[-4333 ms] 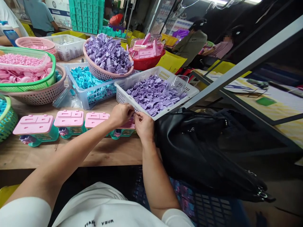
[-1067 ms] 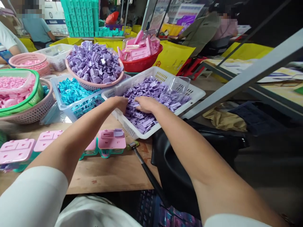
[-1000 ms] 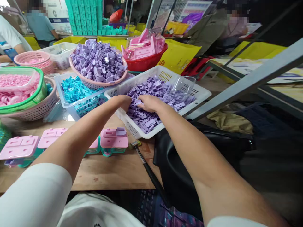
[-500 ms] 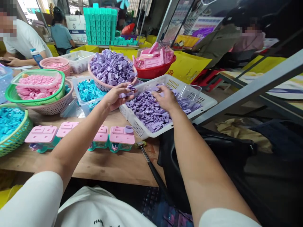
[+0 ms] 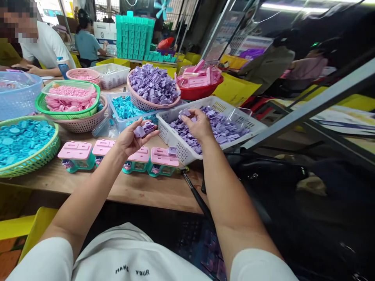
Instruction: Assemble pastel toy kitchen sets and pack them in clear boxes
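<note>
Purple pieces (image 5: pixel 144 129) held in upturned left hand (image 5: pixel 128 139), right fingers (image 5: pixel 197 114) pinching another (image 5: pixel 184 113) above basket (image 5: pixel 173 137)

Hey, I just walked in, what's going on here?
Someone is handling small purple parts at a wooden table. Their left hand, palm up, holds a few purple parts, while their right hand holds another purple part over a white basket of them. Four pink-topped boxes stand in a row nearby; the rightmost in view has a purple piece on top.
</note>
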Action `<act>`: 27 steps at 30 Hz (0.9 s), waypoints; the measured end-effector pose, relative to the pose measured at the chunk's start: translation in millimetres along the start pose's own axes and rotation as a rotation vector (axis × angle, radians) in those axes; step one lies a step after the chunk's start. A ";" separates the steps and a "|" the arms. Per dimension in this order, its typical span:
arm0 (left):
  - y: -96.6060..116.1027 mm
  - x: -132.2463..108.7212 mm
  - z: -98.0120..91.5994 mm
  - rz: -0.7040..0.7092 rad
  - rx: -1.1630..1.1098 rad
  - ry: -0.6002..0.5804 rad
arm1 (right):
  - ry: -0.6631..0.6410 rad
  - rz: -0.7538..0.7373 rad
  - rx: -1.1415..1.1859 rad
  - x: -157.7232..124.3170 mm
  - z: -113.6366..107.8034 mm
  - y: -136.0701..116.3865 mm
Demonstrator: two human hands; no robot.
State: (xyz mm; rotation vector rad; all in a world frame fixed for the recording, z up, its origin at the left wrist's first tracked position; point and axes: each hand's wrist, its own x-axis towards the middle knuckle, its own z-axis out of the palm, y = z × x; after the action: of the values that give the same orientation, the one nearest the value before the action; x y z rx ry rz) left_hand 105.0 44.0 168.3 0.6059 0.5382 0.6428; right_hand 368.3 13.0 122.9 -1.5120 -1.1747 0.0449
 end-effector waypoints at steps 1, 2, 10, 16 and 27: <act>-0.7 -3.0 -2.3 -0.008 -0.007 0.004 | 0.022 0.069 0.001 4.6 -5.1 11.1; -2.1 -5.2 -4.6 -0.018 -0.014 0.007 | 0.035 0.134 0.007 7.4 -9.7 19.1; -12.8 -9.2 -27.4 -0.006 0.173 0.004 | -0.273 -0.094 0.185 -39.0 17.7 -39.6; 9.3 -14.5 -57.0 0.233 0.384 0.079 | -0.587 -0.100 -0.116 -77.3 58.9 -60.6; 5.9 16.7 -57.9 0.466 1.355 0.129 | -0.578 -0.295 -0.365 -85.1 71.6 -54.9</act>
State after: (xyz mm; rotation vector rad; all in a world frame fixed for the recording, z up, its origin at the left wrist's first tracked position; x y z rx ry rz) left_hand 77.8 79.3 127.2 2.0150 0.9480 0.6960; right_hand 248.7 -1.2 93.6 -1.6775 -1.9446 0.0744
